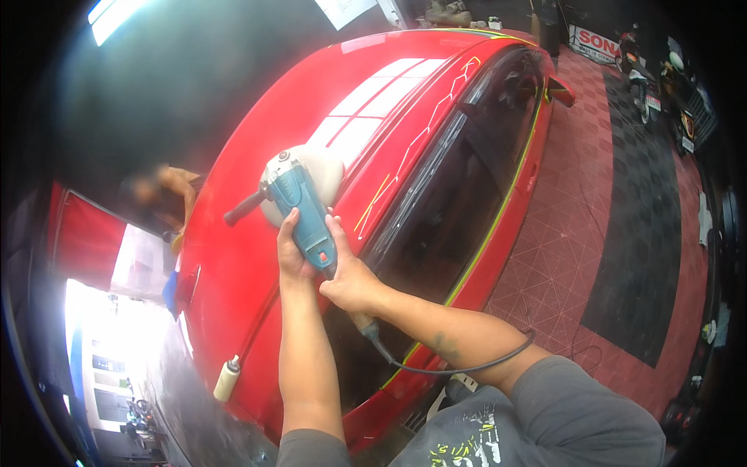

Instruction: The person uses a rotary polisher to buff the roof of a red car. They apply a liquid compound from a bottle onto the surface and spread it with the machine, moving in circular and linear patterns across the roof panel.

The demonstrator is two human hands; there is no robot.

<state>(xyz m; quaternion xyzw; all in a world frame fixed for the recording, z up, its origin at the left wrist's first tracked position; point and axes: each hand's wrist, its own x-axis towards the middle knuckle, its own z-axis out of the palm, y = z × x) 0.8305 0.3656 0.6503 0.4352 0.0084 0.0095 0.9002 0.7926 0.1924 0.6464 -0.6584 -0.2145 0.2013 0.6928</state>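
Both my hands are closed around a teal rotary polisher (302, 206) above the roof of a red car (257, 163). My left hand (291, 247) wraps the body from its left side. On the right of the rear grip sits my right hand (348, 272), its fingers partly hidden by the tool. The round white pad (319, 165) is at the roof surface; whether it presses on it I cannot tell. A black side handle (245, 208) sticks out to the left, unheld. From the grip, a dark power cord (436, 370) loops over my right forearm.
A cream squeeze bottle (226, 379) is on the car's red surface at lower left. Yellow-green masking tape (486, 257) lines the side window. Another person (183, 194) is beyond the car's left side. Red and black floor tiles (545, 257) lie right, with motorcycles (642, 89) parked behind.
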